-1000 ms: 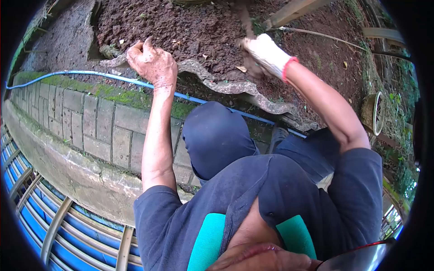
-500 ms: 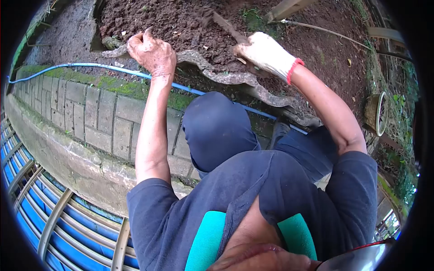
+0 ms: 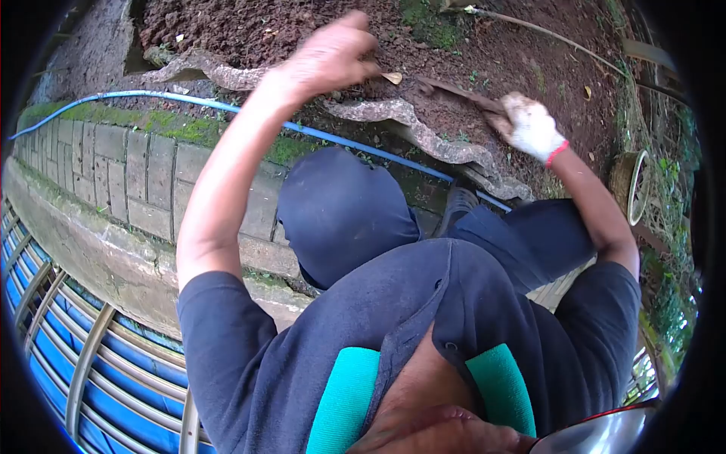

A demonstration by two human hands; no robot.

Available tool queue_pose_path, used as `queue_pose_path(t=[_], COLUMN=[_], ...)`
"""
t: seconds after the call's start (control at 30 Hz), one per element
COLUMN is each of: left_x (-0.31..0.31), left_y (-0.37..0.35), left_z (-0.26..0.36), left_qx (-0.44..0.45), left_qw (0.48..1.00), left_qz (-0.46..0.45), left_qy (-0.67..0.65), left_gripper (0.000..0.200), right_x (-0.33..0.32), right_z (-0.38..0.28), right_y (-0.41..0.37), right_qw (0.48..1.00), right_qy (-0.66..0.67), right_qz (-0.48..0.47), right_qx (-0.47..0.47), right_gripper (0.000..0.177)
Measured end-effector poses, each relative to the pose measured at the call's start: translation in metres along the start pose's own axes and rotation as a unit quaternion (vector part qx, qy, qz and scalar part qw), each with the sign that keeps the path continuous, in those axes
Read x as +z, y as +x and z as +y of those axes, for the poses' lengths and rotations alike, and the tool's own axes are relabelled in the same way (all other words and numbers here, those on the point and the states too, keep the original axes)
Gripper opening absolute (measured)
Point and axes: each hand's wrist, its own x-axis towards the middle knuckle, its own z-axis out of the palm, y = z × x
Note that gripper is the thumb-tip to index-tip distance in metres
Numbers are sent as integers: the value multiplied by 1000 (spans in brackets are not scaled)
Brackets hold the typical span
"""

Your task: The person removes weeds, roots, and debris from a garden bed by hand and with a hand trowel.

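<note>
My bare left hand (image 3: 333, 54) is raised over the dark soil bed (image 3: 249, 26), fingers loosely curled and blurred. Its fingertips are next to a dry leaf (image 3: 392, 77); whether they touch it is unclear. My right hand (image 3: 531, 127), in a white glove with a red cuff, is closed on the handle of a soil-caked hand tool (image 3: 454, 91). The tool's narrow blade points left, low over the soil just behind the wavy grey edging sheet (image 3: 431, 136). My bent knee in dark trousers (image 3: 340, 212) is below both hands.
A blue hose (image 3: 174, 97) runs along the mossy brick ledge (image 3: 144, 166). Beyond the ledge at lower left are blue metal bars (image 3: 68, 356). A round basket (image 3: 628, 185) stands among plants at the right. A thin stick (image 3: 544, 34) lies across the soil at the top.
My left hand left the edging sheet and swung right and up over the soil. My gloved right hand drew the tool back to the right and lower. The view shifted slightly.
</note>
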Motion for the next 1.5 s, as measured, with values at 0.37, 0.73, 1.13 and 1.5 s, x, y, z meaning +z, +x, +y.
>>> queue_pose_path(t=[0.37, 0.73, 1.13, 1.5], left_x=[-11, 69, 10, -144], left_y=[5, 96, 53, -18], left_z=[-4, -16, -113, -152], left_qx=[-91, 547, 394, 74], left_qw=[986, 830, 880, 912], left_qz=[-132, -22, -79, 177], left_qy=[36, 107, 255, 362], left_gripper=[44, 45, 38, 16], right_x=[-9, 60, 81, 89], right_z=[-7, 47, 51, 57], right_y=[30, -8, -15, -16], right_qw=[984, 983, 978, 978], right_qy=[-1, -73, -66, -78], right_qz=[179, 94, 111, 117], right_qx=[11, 142, 164, 153], right_gripper=[34, 64, 63, 64])
